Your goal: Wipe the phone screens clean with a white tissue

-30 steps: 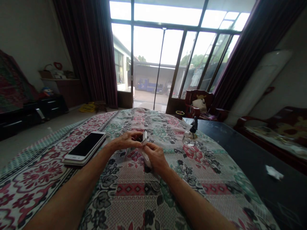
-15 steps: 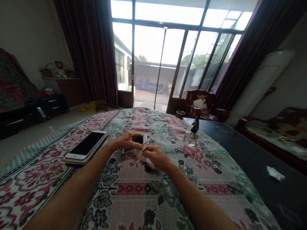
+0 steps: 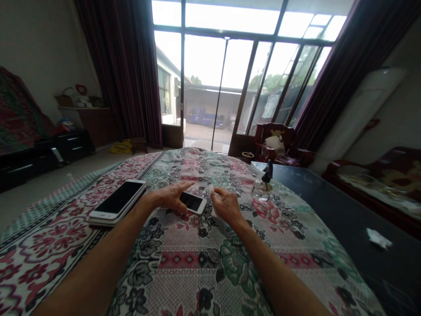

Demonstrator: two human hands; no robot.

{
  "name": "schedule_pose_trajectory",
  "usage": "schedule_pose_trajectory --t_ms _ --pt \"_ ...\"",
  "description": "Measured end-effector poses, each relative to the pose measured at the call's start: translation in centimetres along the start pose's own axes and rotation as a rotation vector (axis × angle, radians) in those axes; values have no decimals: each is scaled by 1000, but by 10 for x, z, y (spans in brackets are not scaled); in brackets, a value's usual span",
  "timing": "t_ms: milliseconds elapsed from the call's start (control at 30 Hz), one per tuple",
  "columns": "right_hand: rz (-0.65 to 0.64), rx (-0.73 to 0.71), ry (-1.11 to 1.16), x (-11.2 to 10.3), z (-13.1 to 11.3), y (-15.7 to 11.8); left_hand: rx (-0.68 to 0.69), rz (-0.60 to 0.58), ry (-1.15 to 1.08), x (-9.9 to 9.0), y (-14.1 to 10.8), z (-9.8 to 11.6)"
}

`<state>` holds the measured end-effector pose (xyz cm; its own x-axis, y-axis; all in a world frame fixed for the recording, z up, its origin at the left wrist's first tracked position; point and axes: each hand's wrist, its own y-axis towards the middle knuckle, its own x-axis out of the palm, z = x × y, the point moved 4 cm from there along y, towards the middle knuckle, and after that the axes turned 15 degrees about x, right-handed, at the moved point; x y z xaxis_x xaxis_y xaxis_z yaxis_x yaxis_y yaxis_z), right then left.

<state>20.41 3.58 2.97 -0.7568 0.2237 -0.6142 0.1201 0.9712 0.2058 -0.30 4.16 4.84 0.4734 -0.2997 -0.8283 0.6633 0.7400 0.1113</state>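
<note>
A small white phone [image 3: 193, 202] lies screen up on the patterned tablecloth [image 3: 184, 281]. Beside its left end is my left hand [image 3: 169, 197], fingers spread and thumb near the phone's lower edge; whether it touches the phone is unclear. To the right of the phone, my right hand [image 3: 225, 204] is closed on a crumpled white tissue [image 3: 214, 206], partly hidden by the fingers. Left of my left forearm lies a larger white phone [image 3: 118, 198] with a dark screen, stacked on another pale flat device.
A clear glass bottle [image 3: 261, 189] with a black spray top stands at the back right of the cloth. Another crumpled tissue [image 3: 378, 238] lies on the dark table surface [image 3: 348, 210] at right. Beyond are chairs, curtains and glass doors.
My hands have moved apart. My left hand has opened off the small phone, which now lies lower and in fuller view. My right hand has moved right and slightly up with the tissue.
</note>
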Motion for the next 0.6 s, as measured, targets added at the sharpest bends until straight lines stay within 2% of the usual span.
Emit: schedule_pose_trajectory --t_ms 100,200,267,333,400,500,600 --pt "-55 1 -55 8 0 -5 -242 -72 216 -18 -15 -10" --pt "-130 -21 -100 15 -2 -8 -354 -112 240 -19 -20 -24" --pt "-176 -30 -131 15 -3 -9 -332 -96 187 -12 -16 -31" --pt "-189 -15 -145 12 -3 -7 -235 -22 89 -4 -9 -36" --pt "-153 9 -121 7 -2 -4 -149 60 -49 2 -3 -39" --pt "-56 -21 -45 1 -4 -2 -90 153 -161 4 -1 -41" --pt "-21 -142 -45 6 -11 -3 -21 123 -214 6 -3 -41"
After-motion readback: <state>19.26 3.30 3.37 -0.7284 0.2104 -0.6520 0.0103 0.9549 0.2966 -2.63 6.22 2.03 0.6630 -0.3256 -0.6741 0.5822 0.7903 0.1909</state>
